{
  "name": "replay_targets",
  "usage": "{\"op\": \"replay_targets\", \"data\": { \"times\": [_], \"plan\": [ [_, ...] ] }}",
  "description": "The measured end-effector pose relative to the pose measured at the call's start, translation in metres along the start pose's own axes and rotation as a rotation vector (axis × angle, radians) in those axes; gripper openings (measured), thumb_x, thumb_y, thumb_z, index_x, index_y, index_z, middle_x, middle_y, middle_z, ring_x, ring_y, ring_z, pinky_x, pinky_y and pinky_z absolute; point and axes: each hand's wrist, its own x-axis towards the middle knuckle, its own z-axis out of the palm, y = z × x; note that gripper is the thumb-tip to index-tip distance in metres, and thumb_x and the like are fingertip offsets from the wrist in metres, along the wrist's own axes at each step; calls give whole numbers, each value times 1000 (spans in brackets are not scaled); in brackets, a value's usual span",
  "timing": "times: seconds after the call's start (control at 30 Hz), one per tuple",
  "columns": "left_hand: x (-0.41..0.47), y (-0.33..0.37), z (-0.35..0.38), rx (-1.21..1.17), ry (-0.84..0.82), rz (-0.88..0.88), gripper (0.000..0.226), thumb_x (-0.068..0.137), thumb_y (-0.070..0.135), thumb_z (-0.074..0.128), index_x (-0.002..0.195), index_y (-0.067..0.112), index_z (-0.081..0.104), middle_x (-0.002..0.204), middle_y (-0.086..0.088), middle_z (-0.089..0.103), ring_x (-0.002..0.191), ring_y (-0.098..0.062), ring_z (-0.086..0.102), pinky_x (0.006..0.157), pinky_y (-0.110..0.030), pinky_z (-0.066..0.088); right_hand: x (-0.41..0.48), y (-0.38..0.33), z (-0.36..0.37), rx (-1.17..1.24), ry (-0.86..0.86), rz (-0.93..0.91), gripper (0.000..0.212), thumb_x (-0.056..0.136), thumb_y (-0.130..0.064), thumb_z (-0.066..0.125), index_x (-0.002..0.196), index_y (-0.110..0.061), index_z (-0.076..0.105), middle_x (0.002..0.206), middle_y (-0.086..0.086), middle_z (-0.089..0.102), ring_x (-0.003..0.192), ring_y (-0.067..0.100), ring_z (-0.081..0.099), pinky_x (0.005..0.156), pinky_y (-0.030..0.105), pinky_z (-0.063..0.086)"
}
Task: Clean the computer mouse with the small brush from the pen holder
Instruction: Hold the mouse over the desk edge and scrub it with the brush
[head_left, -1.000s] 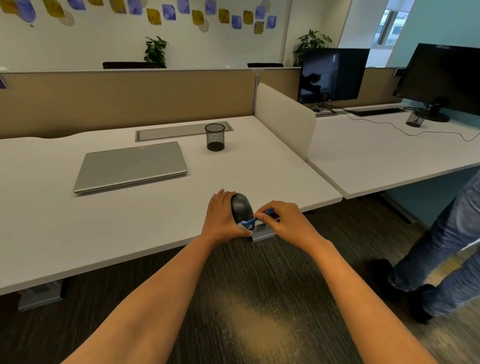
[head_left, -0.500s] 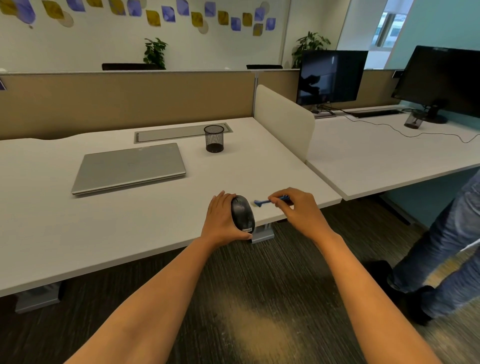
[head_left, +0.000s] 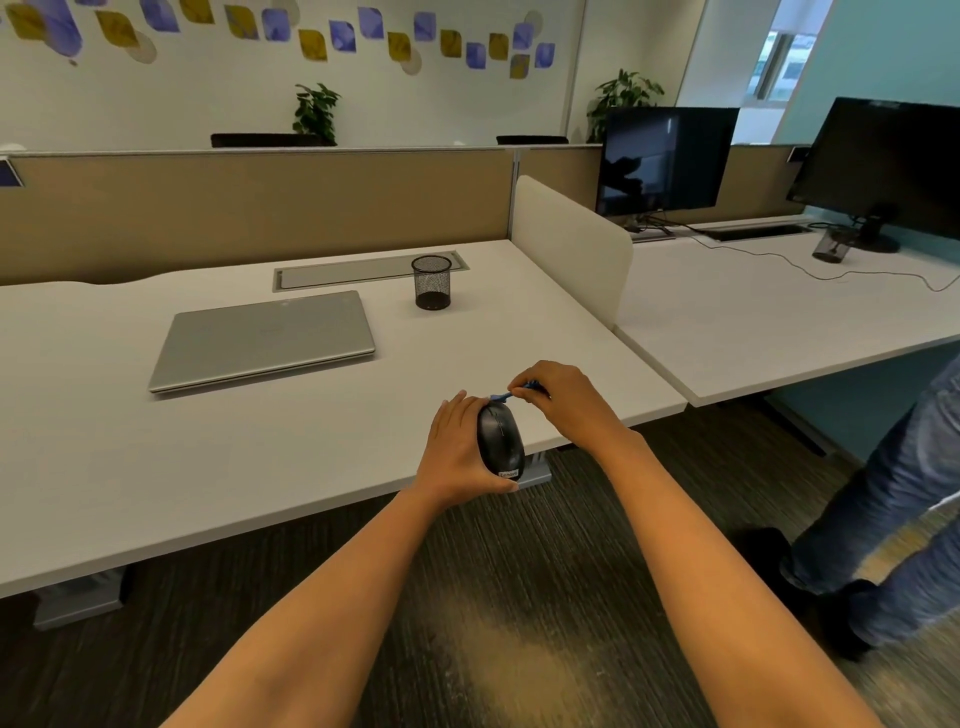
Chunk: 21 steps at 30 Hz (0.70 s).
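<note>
The mouse (head_left: 500, 441) is at the front edge of the worktop (head_left: 260, 467), with bare surface between it and the laptop (head_left: 265, 338) and pen holder (head_left: 432, 283). The left hand (head_left: 457, 454) grips the mouse. The right hand (head_left: 566, 405) pinches the blue brush (head_left: 501, 397), tip at the mouse's far end. The white label at the mouse's near end is not legible.

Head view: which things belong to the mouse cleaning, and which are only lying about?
Job: mouse, held by the left hand; small blue brush, pinched by the right hand; mesh pen holder.
Lying about: closed laptop; left monitor; right monitor; second cup.
</note>
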Motion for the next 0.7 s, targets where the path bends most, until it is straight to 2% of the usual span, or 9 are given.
{"op": "replay_targets", "data": {
  "times": [0.13,0.23,0.37,0.47,0.57,0.63,0.7],
  "plan": [
    [4,-7,-7,-37,43,-59,107,47,58,72,137,19,29,145,-4,32,140,-25,18,116,-38,8,-11,-5,-4,-20,-20,-57,22,92,-18,54,108,-9,65,109,9,65,99,20,60,87,28,47],
    [9,-12,-13,-21,52,-72,108,46,60,71,137,17,30,144,-5,33,138,-27,22,117,-42,13,-25,-6,-4,-38,-20,-97,22,92,-18,54,108,-9,66,107,8,65,95,19,59,82,24,45],
    [12,-20,-16,-15,76,-87,104,47,61,72,134,18,33,137,-7,39,127,-29,35,109,-49,29,-42,-7,-2,-77,-41,-131,23,92,-18,53,109,-8,65,109,8,65,97,19,60,83,24,45],
    [12,-23,-17,4,89,-87,105,46,63,72,133,18,34,137,-7,40,126,-29,36,108,-49,30,-53,-4,2,-117,-87,-139,24,93,-20,51,111,-11,64,111,6,63,100,16,59,84,19,41],
    [12,-21,-20,7,102,-86,107,45,62,73,133,18,34,138,-6,39,127,-27,35,110,-47,28,-63,4,7,-152,-162,-122,24,94,-23,50,112,-15,64,113,2,62,101,12,57,88,21,43],
    [14,-20,-21,10,99,-75,107,45,61,74,134,18,33,138,-6,38,128,-28,34,110,-48,28,-65,6,5,-95,-118,-104,22,93,-23,51,110,-17,64,110,1,64,97,7,56,86,19,45],
    [15,-19,-21,24,93,-64,105,46,61,74,134,18,33,137,-6,39,128,-29,34,109,-48,28,-62,4,0,47,5,-84,20,91,-22,54,107,-16,65,106,2,65,94,7,57,82,13,44]
  ]
}}
